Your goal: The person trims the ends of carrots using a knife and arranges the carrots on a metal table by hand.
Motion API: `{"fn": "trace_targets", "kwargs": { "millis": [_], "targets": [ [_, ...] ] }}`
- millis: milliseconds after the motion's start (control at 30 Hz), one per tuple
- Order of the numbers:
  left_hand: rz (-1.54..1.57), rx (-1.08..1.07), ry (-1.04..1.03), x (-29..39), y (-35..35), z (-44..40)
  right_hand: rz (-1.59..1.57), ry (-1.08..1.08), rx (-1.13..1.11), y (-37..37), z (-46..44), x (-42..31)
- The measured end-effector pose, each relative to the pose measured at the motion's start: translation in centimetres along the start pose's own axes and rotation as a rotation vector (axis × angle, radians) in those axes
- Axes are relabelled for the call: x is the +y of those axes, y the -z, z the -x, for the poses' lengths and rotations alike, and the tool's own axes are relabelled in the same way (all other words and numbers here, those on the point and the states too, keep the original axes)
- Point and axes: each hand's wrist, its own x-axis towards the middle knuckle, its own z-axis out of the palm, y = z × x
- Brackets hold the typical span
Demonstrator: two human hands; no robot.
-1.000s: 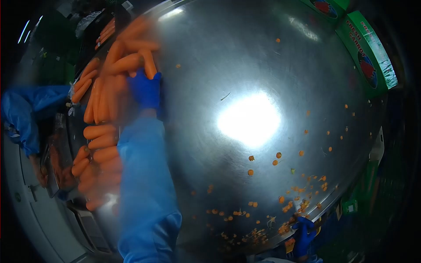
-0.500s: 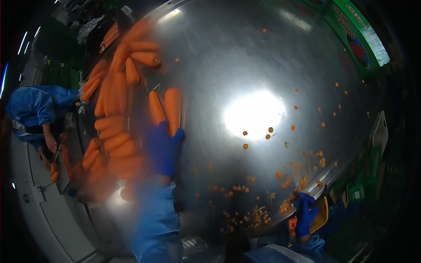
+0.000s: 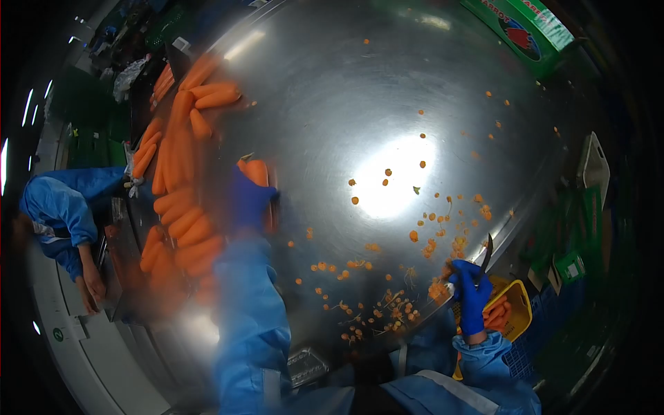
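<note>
The left hand (image 3: 247,199), left of centre in the frame, is wrapped around at least one carrot (image 3: 256,171), while the right hand (image 3: 472,299), at lower right, grips a knife (image 3: 488,253) with its dark blade pointing up beside the table's rim. Two risks, in my judgement: a loose left grip could let a smooth carrot roll across the metal table (image 3: 311,124), and a careless wrist turn could drop scattered trimmings (image 3: 397,309) into the yellow basket (image 3: 529,315).
</note>
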Motion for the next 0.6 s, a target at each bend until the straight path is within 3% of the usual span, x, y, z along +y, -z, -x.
{"fn": "trace_targets", "kwargs": {
  "millis": [100, 233, 333, 400, 467, 600],
  "targets": [
    [0.26, -0.185, -0.141, 0.1, 1.5, 2.9, 0.012, -0.007, 0.007, -0.3, 0.4, -1.3],
    [0.477, -0.264, -0.321, -0.1, 3.0, 13.0, 0.07, 0.218, -0.171, -0.7, 0.7, -0.3],
    [0.601, -0.385, -0.343, 1.2, 5.5, 22.6, 0.191, 0.337, -0.363, -2.4, 3.5, -2.9],
    [0.72, -0.499, -0.379, 0.6, 6.7, 27.3, 0.288, 0.554, -0.531, -3.0, 5.5, -4.6],
    [0.848, -0.509, -0.258, 4.1, 9.0, 31.8, 0.352, 0.637, -0.639, -3.6, 7.5, -6.5],
    [0.774, -0.637, -0.333, 0.4, 8.9, 34.7, 0.489, 0.896, -0.714, -4.2, 10.3, -7.6]
  ]
}}
